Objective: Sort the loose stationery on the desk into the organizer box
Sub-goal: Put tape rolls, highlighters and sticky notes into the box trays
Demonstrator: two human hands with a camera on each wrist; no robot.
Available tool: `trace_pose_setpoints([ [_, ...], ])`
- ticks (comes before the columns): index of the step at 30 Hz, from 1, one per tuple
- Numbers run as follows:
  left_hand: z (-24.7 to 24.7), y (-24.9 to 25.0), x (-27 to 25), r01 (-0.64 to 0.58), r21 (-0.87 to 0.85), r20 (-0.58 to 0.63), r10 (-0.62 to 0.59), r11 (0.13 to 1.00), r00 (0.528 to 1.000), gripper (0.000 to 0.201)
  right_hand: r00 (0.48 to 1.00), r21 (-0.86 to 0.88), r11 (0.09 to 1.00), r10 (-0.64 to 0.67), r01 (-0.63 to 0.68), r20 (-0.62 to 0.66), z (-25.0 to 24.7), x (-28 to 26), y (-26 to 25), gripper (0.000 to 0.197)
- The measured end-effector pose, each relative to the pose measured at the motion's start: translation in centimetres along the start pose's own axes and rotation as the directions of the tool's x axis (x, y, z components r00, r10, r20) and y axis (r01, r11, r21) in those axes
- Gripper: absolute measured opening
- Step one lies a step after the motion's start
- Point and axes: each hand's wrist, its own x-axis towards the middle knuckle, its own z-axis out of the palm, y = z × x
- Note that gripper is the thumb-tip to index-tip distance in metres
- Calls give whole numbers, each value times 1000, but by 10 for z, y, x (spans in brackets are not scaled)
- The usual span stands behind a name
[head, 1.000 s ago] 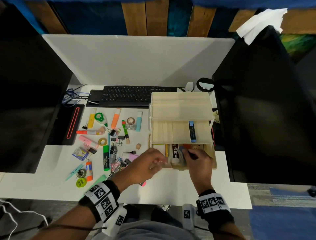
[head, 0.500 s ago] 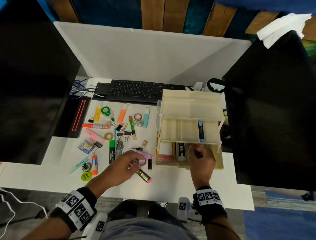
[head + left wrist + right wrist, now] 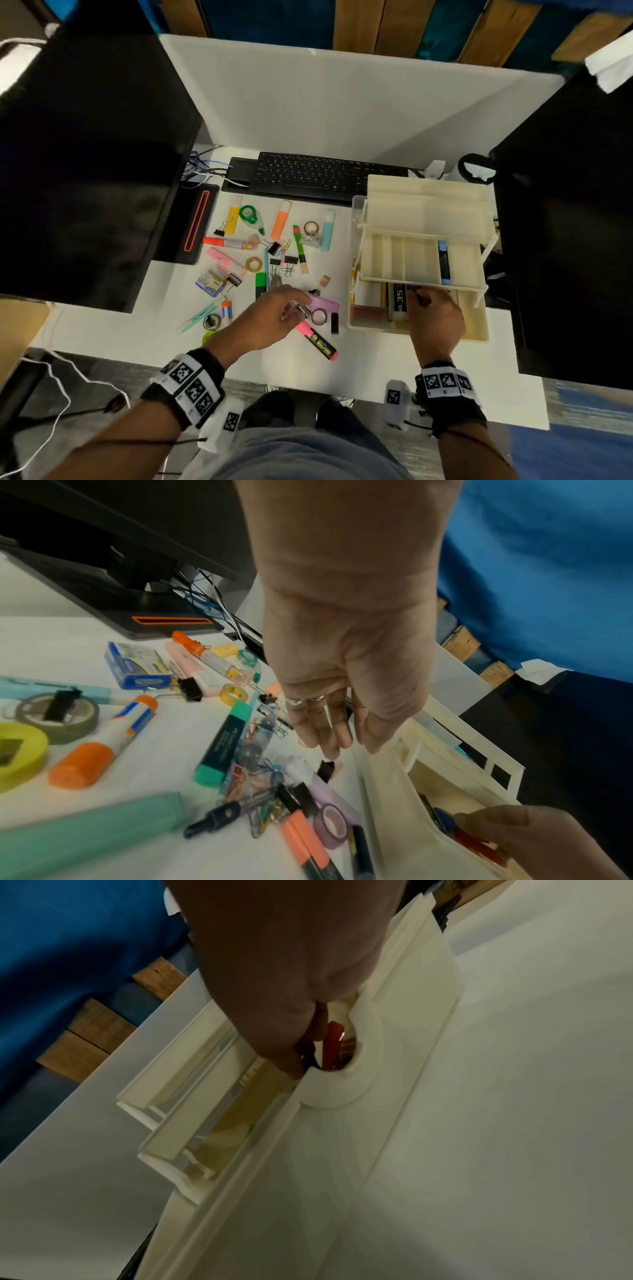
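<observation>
left hand (image 3: 274,315) fingers loose, empty, over clip pile to pick next | right hand (image 3: 432,313) pinching dark pen (image 3: 418,298) into organizer box (image 3: 476,322) bottom tray | loose stationery (image 3: 274,246) left of it

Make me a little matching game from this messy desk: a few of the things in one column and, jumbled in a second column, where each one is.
Things:
1. blue highlighter
2. purple tape roll
3. green correction-tape dispenser
4. left hand

Places:
A. on the desk near the keyboard
B. in the organizer box upper tray
C. over the pile of clips
D. beside the pink highlighter

Pairs: 1-B, 2-D, 3-A, 4-C
</observation>
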Motion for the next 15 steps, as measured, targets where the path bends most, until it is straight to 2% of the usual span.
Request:
trace_pose_setpoints([
  [2,-12,-7,-6,32,-11,-22,-32,999,999,26,1000,17,1000,2,-2,-17,0,0,-2,19],
  [4,-25,-14,-12,51,9,-52,-51,999,997,25,997,50,997,-47,50,-69,-7,-7,-11,18],
  [6,-37,-22,-18,45,24,-79,-43,999,996,23,984,88,986,-134,144,-115,-21,-21,-32,11],
  [8,-47,-31,-25,50,30,-107,-47,998,993,23,950,102,946,-300,308,-85,-31,-36,-59,9],
  [10,-55,-40,-32,103,3,-135,-101,995,986,23,851,93,850,-524,518,47,-28,-49,-87,10],
  [12,-60,-53,-38,134,-29,-151,-137,991,979,23,704,80,742,-660,666,262,-11,-59,-110,10],
  [13,-62,-60,-41,136,-31,-159,-140,990,977,23,643,40,702,-673,711,365,0,-63,-119,11],
  [15,-66,-71,-45,130,-19,-165,-132,991,977,22,567,-127,610,-612,782,551,23,-70,-133,10],
])
